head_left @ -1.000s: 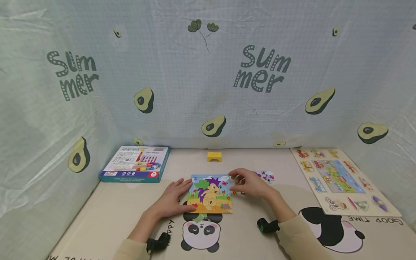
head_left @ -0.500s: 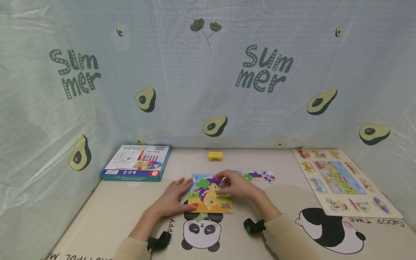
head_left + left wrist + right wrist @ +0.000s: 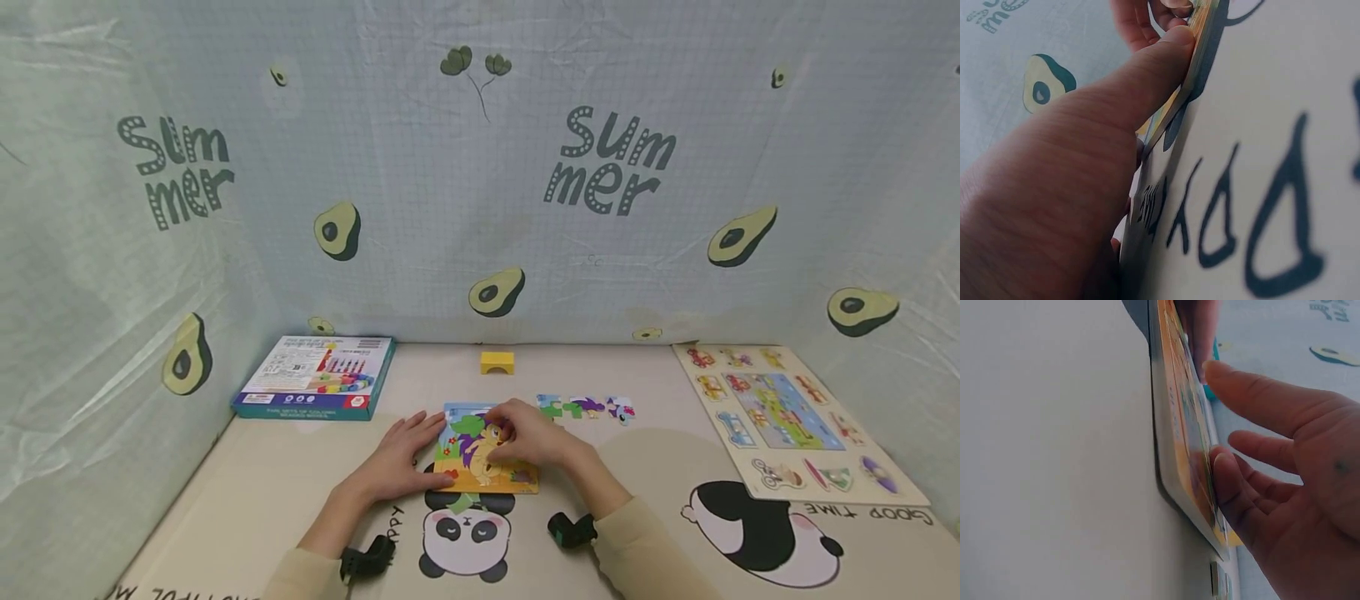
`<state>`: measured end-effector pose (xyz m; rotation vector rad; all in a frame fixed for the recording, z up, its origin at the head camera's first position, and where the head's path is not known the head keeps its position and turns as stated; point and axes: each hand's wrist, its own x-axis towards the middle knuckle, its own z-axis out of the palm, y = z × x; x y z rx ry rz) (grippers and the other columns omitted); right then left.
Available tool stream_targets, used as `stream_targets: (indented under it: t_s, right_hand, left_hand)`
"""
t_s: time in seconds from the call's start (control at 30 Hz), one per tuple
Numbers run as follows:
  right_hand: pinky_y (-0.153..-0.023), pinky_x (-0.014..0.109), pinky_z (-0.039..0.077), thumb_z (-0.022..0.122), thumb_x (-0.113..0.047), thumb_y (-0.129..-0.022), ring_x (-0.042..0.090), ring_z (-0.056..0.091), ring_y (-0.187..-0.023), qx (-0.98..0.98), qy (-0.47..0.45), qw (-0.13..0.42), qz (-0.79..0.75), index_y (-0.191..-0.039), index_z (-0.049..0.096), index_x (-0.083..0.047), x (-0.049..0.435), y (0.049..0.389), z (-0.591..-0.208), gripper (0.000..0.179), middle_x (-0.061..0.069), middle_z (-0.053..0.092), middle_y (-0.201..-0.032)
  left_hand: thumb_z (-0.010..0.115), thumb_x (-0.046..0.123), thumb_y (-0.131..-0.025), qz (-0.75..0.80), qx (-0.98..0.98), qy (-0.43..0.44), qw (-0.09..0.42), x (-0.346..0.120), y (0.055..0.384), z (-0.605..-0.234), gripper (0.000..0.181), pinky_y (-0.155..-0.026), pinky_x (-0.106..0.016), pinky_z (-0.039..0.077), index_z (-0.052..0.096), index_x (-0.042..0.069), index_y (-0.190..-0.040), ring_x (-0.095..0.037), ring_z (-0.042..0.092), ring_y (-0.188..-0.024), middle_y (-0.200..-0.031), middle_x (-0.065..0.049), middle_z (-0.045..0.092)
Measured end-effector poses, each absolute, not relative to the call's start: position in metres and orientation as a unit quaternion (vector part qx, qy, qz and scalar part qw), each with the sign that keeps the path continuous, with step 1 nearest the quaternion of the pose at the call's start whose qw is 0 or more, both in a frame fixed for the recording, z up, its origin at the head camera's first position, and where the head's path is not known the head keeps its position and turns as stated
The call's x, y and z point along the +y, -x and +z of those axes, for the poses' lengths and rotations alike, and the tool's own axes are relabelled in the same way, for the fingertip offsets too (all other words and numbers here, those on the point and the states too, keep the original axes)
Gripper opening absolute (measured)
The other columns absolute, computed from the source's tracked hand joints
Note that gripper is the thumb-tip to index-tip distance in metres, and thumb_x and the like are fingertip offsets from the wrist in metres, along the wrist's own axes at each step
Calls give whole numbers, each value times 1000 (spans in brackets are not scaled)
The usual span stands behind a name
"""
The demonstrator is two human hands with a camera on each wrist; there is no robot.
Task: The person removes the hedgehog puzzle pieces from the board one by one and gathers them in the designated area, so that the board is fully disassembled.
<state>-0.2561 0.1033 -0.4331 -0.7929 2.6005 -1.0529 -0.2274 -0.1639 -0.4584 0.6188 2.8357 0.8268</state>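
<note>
A hedgehog jigsaw puzzle (image 3: 469, 467) lies in front of me in a flat tray with an orange lower border. My left hand (image 3: 401, 458) rests at its left side, fingers extended along the edge and thumb on the lower left corner. Over the puzzle's right half is my right hand (image 3: 525, 433), covering part of the hedgehog. In the right wrist view its bent fingertips (image 3: 1225, 465) touch the puzzle's face, while the thumb (image 3: 1235, 381) stands apart from them. No loose piece shows between thumb and fingers.
Several loose puzzle pieces (image 3: 585, 407) lie behind and right of the puzzle. A yellow arch block (image 3: 497, 362) stands at the back. A boxed toy (image 3: 315, 379) lies at back left, a wooden peg puzzle board (image 3: 795, 417) at right. Patterned sheets wall the table.
My right hand has moved left from the puzzle's right edge onto its face, uncovering the loose pieces behind. The left hand has stayed in place.
</note>
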Motion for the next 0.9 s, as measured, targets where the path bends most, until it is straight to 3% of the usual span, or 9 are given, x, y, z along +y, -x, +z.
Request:
stream_targets:
  t_s: [0.53,0.9]
  right_hand:
    - [-80,31,50,84,-30,-84,17,50,-92,909,233,125,-322,-132,61,-7,93,252,-437,58,2,48,-105]
    - [-92,43,52,85,-25,-84,22,51,-95,913,216,134,-319,-136,60,-6,91,251,-435,61,8,49,-112]
  left_hand:
    - [77,61,-79,275,938,-203,60,-165,226,-458,95,-121,-57,7,42,17,-156,-33,16,-152,-160,-2,38]
    - [78,60,-79,272,939,-203,63,-164,225,-457,95,-121,-56,7,42,17,-156,-32,16,-152,-160,-2,38]
